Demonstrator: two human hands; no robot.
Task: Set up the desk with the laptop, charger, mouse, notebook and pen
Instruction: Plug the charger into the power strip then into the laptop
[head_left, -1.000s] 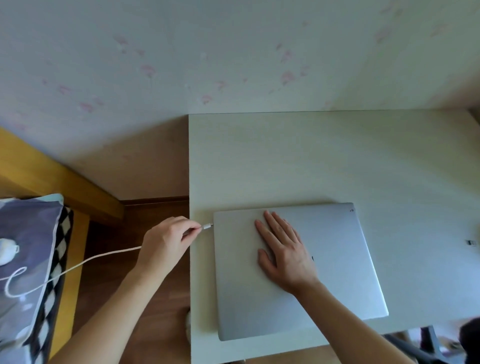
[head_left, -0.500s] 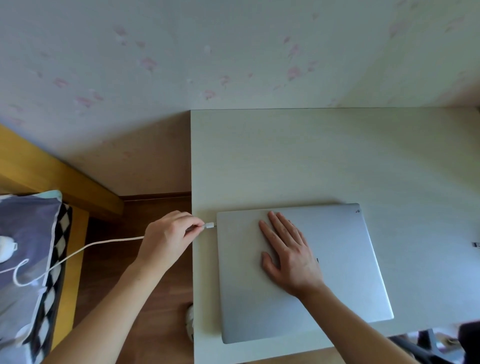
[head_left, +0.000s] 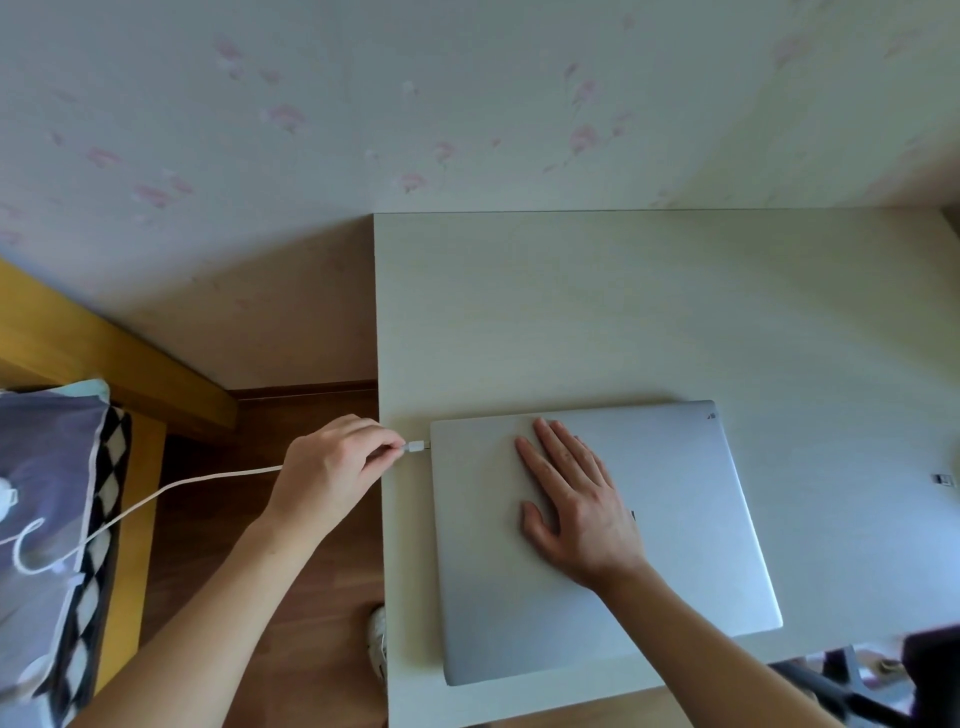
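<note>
Flat, right hand (head_left: 576, 506) on laptop (head_left: 691, 519)

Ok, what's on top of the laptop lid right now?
Only the right hand, lying flat on the closed laptop. The lid beneath the palm is hidden. The left hand holds the charger plug at the laptop's left edge.

No legible text; tiny mark on laptop (head_left: 675, 519) lid corner unreadable

Head cam only, single view.
It's looking steeply down from close above the desk (head_left: 649, 312), facing the wall (head_left: 363, 104).
</note>
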